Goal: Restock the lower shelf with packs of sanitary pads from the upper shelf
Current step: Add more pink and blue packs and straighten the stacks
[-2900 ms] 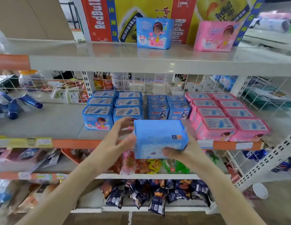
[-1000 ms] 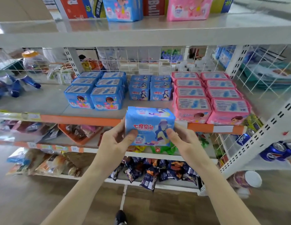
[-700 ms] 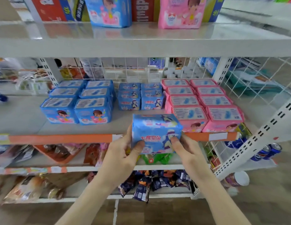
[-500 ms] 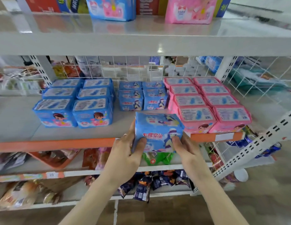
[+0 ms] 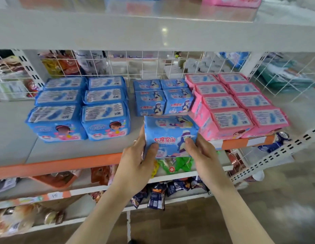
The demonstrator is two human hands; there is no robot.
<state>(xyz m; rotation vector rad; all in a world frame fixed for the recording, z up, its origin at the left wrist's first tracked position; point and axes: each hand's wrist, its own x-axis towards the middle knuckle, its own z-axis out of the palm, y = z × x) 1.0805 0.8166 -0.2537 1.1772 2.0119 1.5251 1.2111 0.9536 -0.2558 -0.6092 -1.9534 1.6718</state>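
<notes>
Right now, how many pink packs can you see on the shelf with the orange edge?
8 pink packs, in two columns of four running front to back at the shelf's right end. More may hide beneath them.

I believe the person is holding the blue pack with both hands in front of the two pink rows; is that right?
Not quite: the head view shows both hands, left hand and right hand, holding the blue pack in front of the small blue packs, beside the pink rows.
</notes>
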